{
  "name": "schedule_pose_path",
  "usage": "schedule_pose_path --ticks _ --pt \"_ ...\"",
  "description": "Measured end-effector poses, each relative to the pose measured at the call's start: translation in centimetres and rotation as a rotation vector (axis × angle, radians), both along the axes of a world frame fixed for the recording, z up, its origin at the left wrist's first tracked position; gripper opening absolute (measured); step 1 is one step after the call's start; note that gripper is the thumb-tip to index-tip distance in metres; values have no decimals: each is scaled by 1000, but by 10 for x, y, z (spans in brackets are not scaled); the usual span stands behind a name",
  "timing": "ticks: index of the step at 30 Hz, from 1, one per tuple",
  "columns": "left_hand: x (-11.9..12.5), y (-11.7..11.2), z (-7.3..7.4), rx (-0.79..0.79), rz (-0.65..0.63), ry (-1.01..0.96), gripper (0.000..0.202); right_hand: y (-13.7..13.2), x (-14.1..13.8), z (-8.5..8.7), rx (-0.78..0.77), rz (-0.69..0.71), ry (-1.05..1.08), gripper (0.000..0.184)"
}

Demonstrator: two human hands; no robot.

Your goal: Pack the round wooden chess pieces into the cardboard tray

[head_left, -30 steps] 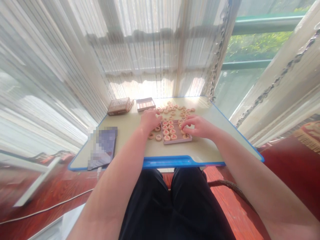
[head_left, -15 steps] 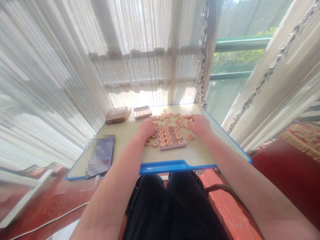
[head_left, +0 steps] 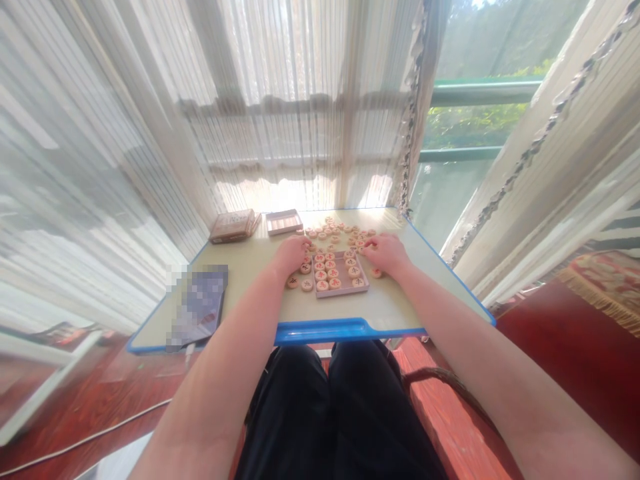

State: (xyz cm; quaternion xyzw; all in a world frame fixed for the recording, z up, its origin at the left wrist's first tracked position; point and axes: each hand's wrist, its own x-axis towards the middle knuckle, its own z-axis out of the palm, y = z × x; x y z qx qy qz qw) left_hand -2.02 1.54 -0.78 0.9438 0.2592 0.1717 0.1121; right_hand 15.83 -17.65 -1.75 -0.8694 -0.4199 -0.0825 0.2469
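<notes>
1. Xiangqi pieces [head_left: 334,273], small wooden discs, are seen lying flat in rows inside a shallow tray [head_left: 365,288] at the middle of the lap table [head_left: 250,267]; more are scattered just beyond it.
2. They are judged light, stiff and smooth, best pinched at the rim between fingertips.
3. The left hand [head_left: 290,255] is laid knuckles-up beside the tray's left edge, touching loose discs; whether anything is gripped cannot be told.
4. The right hand [head_left: 385,253] is curled at the tray's far right corner, fingertips among discs; its hold is hidden.
5. Characters on the discs are too small to read; a phone [head_left: 197,307] is blurred out.
</notes>
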Motion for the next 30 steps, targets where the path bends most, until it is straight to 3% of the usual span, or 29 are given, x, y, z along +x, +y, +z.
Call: schedule_pose_path --ticks 5,13,25,30 --pt "0 -2 1 -1 8 -9 39 -3 6 1 132 -80 35 28" --pt "1 -1 -1 -2 -13 -8 38 -3 13 -5 105 -105 58 32" --pt "0 -3 2 -20 3 -13 38 4 12 -12 1 125 -8 40" --pt "0 0 -2 -67 29 -53 44 3 11 -8 73 51 48 46"
